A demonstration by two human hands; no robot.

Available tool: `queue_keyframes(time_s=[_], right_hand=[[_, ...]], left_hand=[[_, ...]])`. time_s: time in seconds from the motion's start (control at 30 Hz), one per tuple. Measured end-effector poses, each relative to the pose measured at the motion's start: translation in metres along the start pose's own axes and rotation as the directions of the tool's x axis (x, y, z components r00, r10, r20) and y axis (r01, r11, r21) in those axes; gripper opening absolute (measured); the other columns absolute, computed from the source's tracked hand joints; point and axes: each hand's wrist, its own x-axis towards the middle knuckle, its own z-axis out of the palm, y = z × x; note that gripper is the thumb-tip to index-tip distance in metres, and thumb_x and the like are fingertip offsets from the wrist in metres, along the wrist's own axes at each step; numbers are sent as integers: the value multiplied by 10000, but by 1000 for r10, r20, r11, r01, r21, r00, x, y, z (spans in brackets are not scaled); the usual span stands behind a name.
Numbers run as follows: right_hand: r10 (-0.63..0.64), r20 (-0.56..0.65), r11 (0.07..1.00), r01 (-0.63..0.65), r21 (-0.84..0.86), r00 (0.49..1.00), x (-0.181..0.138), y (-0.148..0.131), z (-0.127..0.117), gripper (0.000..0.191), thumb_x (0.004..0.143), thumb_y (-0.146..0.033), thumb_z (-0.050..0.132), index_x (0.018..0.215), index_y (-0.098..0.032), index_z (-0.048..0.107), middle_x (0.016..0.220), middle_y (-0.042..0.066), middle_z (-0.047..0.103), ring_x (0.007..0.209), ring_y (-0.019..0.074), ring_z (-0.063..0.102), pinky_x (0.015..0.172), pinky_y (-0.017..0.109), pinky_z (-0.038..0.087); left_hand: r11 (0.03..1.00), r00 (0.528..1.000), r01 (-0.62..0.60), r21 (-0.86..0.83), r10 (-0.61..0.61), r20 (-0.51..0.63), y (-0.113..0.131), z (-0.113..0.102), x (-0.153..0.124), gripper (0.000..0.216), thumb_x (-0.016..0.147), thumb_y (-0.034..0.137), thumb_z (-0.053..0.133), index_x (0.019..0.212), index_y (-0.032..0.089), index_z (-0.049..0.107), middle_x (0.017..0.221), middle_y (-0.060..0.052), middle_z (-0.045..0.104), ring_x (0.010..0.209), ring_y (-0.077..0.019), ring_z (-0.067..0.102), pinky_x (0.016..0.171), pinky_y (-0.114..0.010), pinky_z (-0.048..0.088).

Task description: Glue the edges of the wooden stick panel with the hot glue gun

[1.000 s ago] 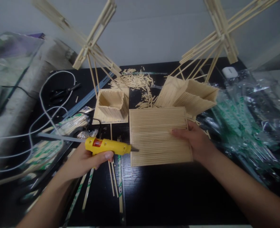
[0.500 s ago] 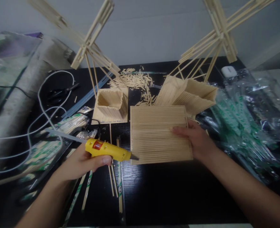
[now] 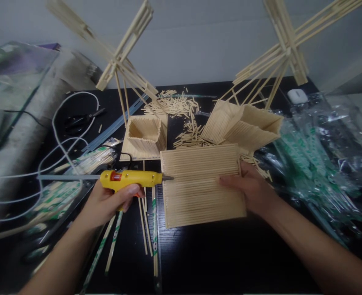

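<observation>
My left hand (image 3: 107, 203) is closed round a yellow hot glue gun (image 3: 132, 179), a finger on its trigger. The gun's nozzle touches the left edge of a flat panel of glued wooden sticks (image 3: 199, 184) lying on the black table (image 3: 205, 254). A glue stick pokes out of the gun's back toward the left. My right hand (image 3: 250, 188) grips the panel's right edge, thumb on top and fingers underneath.
Behind the panel stand a small open stick box (image 3: 145, 137) and a folded stick structure (image 3: 245, 125), each under a windmill-like stick cross. Loose short sticks (image 3: 176, 104) lie at the back, white cables (image 3: 62, 139) left, plastic-wrapped chopsticks (image 3: 310, 164) right, scissors (image 3: 81, 119) far left.
The panel has shifted left and turned slightly under my right hand. The glue gun rose from the panel's lower left corner to higher on its left edge.
</observation>
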Motion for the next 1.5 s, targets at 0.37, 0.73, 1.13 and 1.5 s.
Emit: queue_keyframes(time_s=[0.37,0.73,1.13,1.5], right_hand=[[-10,56,997,14,-74,998,-3,2,1,372,674,-398,1130,969,-277,939,1000,56,927,939,305,890,899,415,708],[-6,162,993,25,-114,987,-6,5,3,321,766,-440,1100,986,-270,940,938,50,917,855,255,881,845,355,705],[14,141,989,6,-146,990,-5,15,5,321,762,-432,1094,974,-261,922,952,66,917,836,280,874,817,387,707],[-37,17,985,40,-168,999,-3,14,3,373,724,-483,1111,955,-275,904,954,61,922,860,300,872,836,416,697]], left_hand=[[994,987,-70,-89,56,-148,3,8,4,438,908,589,959,784,173,900,663,-74,816,357,-115,572,325,-209,497],[977,955,-154,-147,109,-276,9,15,7,487,895,642,959,819,166,882,793,-89,864,402,-113,602,363,-229,517],[980,974,-134,-146,103,-202,8,25,2,397,944,580,941,947,187,887,844,-85,848,516,-134,666,430,-220,546],[959,943,-228,-167,175,-284,8,24,0,430,960,596,915,878,175,876,769,-87,847,410,-142,626,334,-244,497]])
